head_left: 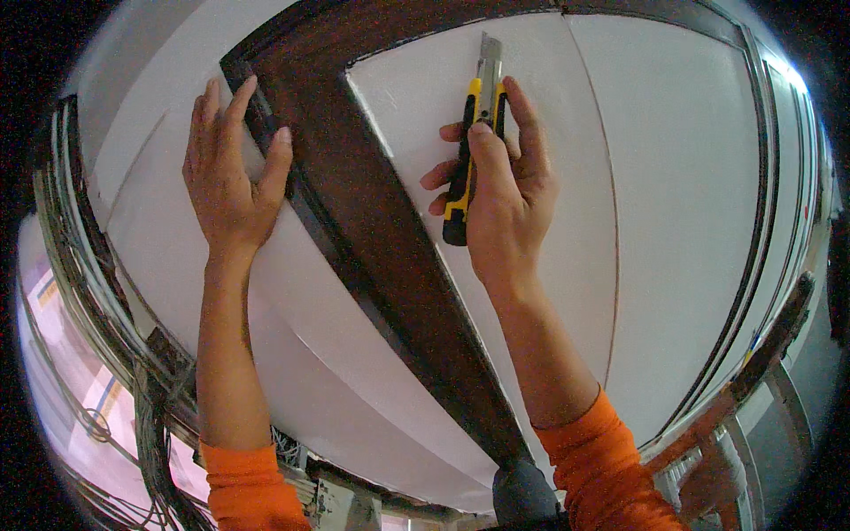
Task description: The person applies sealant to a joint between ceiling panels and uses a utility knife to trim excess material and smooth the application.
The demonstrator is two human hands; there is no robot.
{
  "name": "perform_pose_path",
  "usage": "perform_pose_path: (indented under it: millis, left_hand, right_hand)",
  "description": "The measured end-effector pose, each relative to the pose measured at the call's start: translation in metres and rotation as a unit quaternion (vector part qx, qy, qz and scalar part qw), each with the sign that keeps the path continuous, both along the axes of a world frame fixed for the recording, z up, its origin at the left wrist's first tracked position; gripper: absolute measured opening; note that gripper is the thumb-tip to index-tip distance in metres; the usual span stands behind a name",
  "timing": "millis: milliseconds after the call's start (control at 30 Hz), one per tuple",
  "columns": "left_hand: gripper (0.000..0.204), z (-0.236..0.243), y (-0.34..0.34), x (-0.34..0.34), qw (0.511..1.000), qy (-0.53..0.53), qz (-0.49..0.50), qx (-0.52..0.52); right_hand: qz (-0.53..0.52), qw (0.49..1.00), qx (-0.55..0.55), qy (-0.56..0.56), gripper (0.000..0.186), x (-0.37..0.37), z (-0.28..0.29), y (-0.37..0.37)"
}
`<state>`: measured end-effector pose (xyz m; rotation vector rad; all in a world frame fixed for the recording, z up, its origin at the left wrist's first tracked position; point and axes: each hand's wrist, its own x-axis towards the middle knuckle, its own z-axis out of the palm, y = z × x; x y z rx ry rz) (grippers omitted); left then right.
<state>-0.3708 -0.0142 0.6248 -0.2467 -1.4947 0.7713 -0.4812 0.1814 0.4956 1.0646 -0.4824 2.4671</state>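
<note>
My right hand point(512, 190) is wrapped around a black-and-yellow utility knife point(459, 188), thumb on its slider. The metal blade sticks out and points up, in front of a white panel point(682, 168); whether it touches the panel I cannot tell. To the left, my left hand point(232, 177) has its fingers stretched out, with the thumb and index finger at the edge of a dark brown strip point(354, 203). That strip bends at a corner near the top and runs down between my arms. Both forearms come out of orange sleeves.
Bundled cables point(155, 434) hang along the left side. A thin seam point(611, 203) runs down the white panel. Dark curved trim lines point(763, 177) border it on the right. A grey rounded object point(522, 496) is at the bottom, and metal framing point(744, 460) stands at lower right.
</note>
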Motion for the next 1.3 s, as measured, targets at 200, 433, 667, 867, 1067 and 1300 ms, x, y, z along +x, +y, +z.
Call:
perform_pose_path:
  millis: [200,433,667,867,1067,1300]
  left_hand:
    - [0.055,-0.001,0.0,-0.001,1.0,-0.01,0.005,0.001]
    - [0.055,-0.001,0.003,-0.001,1.0,-0.011,0.015,0.001]
    - [0.055,-0.004,0.005,-0.003,1.0,-0.014,-0.003,0.009]
    - [0.055,-0.005,0.006,-0.001,1.0,-0.011,-0.004,0.001]
    - [0.056,-0.002,0.0,0.002,1.0,-0.007,-0.013,0.004]
    - [0.056,-0.005,-0.001,0.001,1.0,0.009,-0.011,0.015]
  right_hand:
    - [-0.018,0.999,0.004,-0.029,0.055,-0.004,0.001,0.009]
    - [-0.043,0.998,-0.002,-0.034,0.054,-0.016,0.003,0.019]
    - [-0.006,0.999,0.027,-0.016,0.057,-0.004,0.004,0.015]
    - [0.025,0.999,0.015,-0.015,0.059,0.008,0.005,0.003]
    - [0.015,1.0,0.025,-0.008,0.059,0.018,0.009,-0.011]
    - [0.016,0.999,0.031,-0.008,0.06,0.023,0.01,-0.019]
